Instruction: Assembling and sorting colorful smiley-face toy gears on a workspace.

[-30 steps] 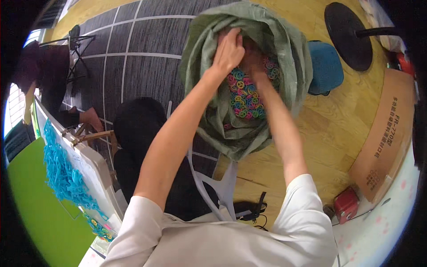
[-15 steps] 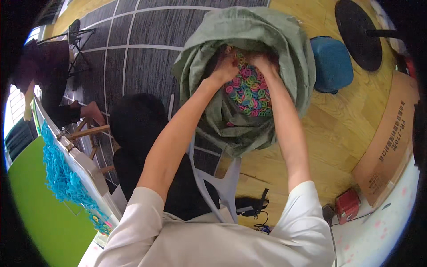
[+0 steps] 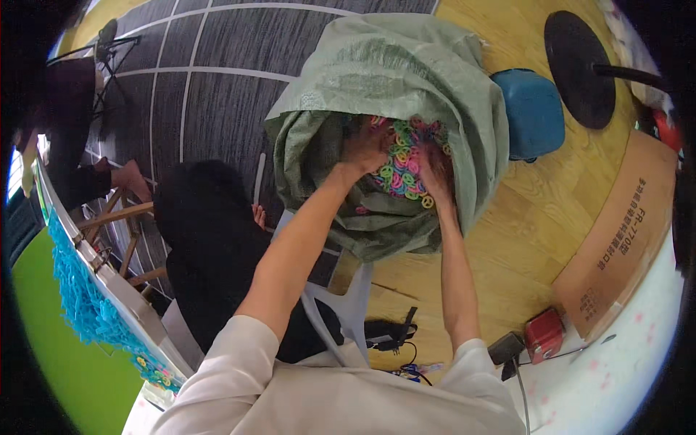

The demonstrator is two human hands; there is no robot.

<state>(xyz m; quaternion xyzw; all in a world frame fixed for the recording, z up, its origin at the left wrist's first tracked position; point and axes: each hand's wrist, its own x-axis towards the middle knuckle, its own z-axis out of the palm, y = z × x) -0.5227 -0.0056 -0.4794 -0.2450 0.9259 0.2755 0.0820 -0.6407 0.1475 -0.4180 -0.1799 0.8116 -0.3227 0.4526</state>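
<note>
While both hands reach into the green sack (image 3: 413,69), upper middle of frame, left hand (image 3: 365,151) and right hand (image 3: 436,171) sit either side of the small coloured rings (image 3: 401,172); fingers part-hidden, can't tell if closed on any. Rings look light, stiff, smooth, probably plastic, not fragile, likely to slide loose: best scooped from beneath with cupped palms. Sack seems soft, floppy; grab its folded edge.

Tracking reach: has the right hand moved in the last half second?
Yes, lower in view: the right hand was level with the middle of the blue item; now roughly with its lower edge.
</note>
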